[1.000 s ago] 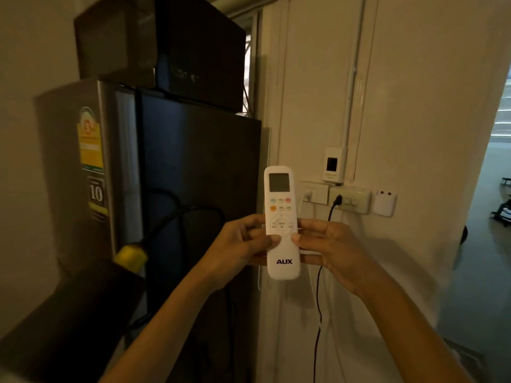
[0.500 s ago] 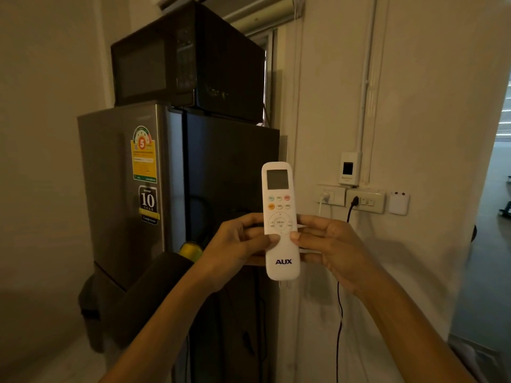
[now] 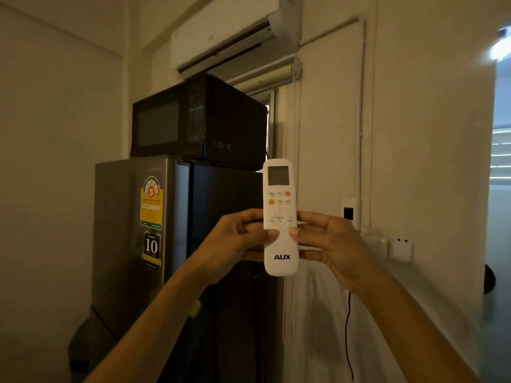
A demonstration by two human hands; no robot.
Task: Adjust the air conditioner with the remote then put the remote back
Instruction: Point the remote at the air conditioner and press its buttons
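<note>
A white AUX remote [image 3: 280, 186] stands upright in front of me, screen at the top, buttons facing me. My left hand [image 3: 235, 240] grips its left side and my right hand [image 3: 331, 244] grips its right side, both thumbs resting on its face just below the round button pad. High on the wall hangs the white air conditioner [image 3: 221, 31], its flap partly open, above and a little left of the remote.
A black microwave [image 3: 199, 120] sits on a steel fridge [image 3: 130, 230] to the left. Wall sockets and a small white holder [image 3: 400, 248] are on the right wall, with a black cord [image 3: 347, 335] hanging down. A doorway opens at the far right.
The view has tilted upward and the air conditioner has come into sight. Both hands keep the same grip on the remote.
</note>
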